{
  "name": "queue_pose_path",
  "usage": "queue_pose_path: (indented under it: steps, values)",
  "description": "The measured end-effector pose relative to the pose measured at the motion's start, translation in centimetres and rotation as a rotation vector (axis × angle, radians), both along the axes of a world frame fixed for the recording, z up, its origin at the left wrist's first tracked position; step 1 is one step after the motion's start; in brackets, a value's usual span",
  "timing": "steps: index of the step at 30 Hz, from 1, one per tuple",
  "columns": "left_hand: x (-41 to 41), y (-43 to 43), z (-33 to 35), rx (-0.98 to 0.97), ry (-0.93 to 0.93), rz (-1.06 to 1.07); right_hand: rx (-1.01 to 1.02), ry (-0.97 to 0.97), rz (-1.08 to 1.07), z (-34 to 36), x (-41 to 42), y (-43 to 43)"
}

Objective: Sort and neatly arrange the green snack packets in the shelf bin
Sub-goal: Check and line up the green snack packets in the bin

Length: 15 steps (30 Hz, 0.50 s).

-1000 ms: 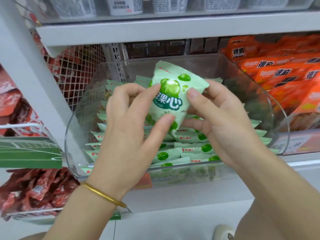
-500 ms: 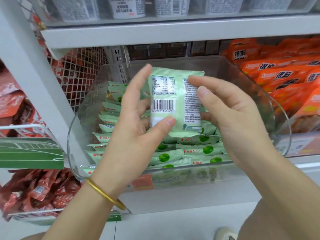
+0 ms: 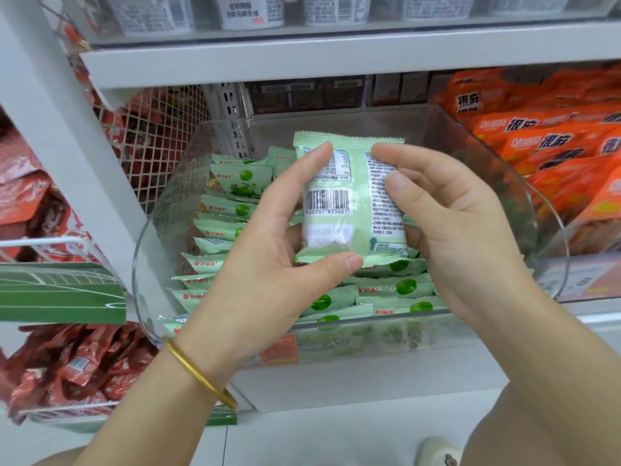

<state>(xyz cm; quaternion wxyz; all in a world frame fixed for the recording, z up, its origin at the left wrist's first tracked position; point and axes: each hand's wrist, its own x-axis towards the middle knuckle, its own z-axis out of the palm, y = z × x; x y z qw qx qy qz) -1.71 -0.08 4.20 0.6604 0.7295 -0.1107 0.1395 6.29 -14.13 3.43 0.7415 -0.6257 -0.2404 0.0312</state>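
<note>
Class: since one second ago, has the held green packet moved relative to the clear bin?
Yes. The green packet has flipped front to back, staying over the middle of the clear bin; its barcode side now faces the camera.

The bin (image 3: 336, 122) sits on the lower shelf (image 3: 369, 388), beneath the upper shelf (image 3: 336, 58), which carries a row of cups (image 3: 252, 11); inside the bin, a row of snack packets (image 3: 218, 230) runs front to back along the left wall, and stacked packets (image 3: 386, 287) lie across the front; the held packet (image 3: 356, 196) stands upright above the bin's middle, between the left grip (image 3: 262, 264) at its left edge and the right grip (image 3: 463, 230) at its right edge; a mesh panel (image 3: 151, 136) stands behind and left of the bin; neighbouring packets (image 3: 544, 142) lie just right of it; a heap of packets (image 3: 77, 364) lies lower left.
</note>
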Motion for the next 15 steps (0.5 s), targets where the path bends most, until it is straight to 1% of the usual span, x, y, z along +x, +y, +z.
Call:
queue_pose_path:
  steps: [8,10,12,13,15]
  values:
    - [0.0,0.2,0.1,0.024,0.006,0.063,0.002,0.014,0.004,0.2,-0.2,0.1]
    - [0.0,0.4,0.0,0.039,0.001,0.124,0.014,0.029,0.019,0.2,-0.5,0.2]
    - [0.1,0.6,-0.1,0.040,0.004,0.233,0.010,0.030,0.031,0.3,-0.6,0.4]
    - [0.2,0.6,-0.1,0.004,0.014,0.294,0.013,0.039,0.038,0.3,-0.6,0.4]
    - [0.3,1.0,0.0,-0.129,0.055,0.393,0.061,0.100,0.081,0.5,-0.6,0.4]
